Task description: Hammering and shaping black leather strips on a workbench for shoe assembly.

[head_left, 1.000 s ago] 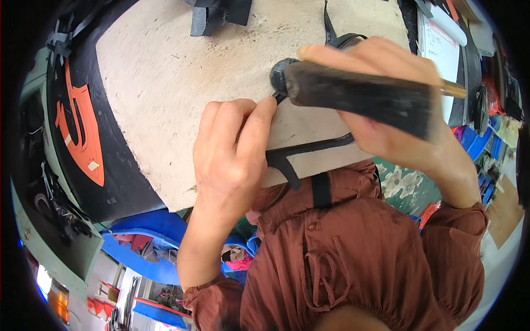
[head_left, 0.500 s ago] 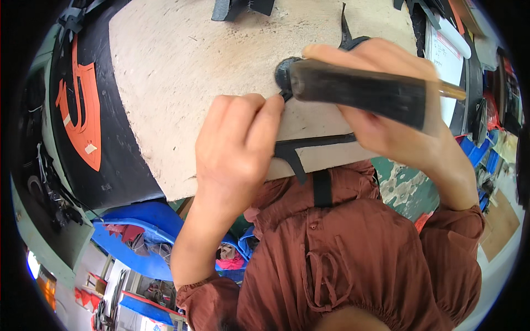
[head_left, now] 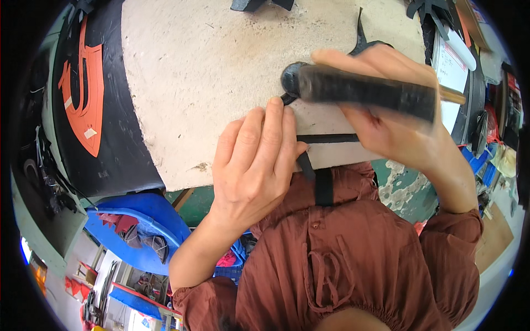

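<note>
My right hand (head_left: 389, 118) is closed round a hammer (head_left: 367, 94). Its long black part is smeared by motion, and its dark round end lies over the pale board (head_left: 187, 83). A thin wooden stick (head_left: 452, 95) pokes out past the right side of this hand; where it joins is hidden. My left hand (head_left: 255, 157) lies with fingers stretched out and close together, fingertips at a short piece of black strip (head_left: 288, 98) just below the round end. Near the board's front edge runs another black strip (head_left: 331, 138), partly under my left hand, with a tail (head_left: 305, 165) hanging toward me.
Orange cut pieces (head_left: 91, 110) lie on the black surface left of the board. Dark scraps (head_left: 259, 4) sit at the far edge, and a curved black piece (head_left: 361, 38) is beyond my right hand. Papers (head_left: 448, 71) are at right. A blue bin (head_left: 132, 220) holds scraps below left.
My left fingers have gone from curled at the black strip to stretched out flat. The right hand keeps hold of the hammer in nearly the same place. The whole view has shifted slightly.
</note>
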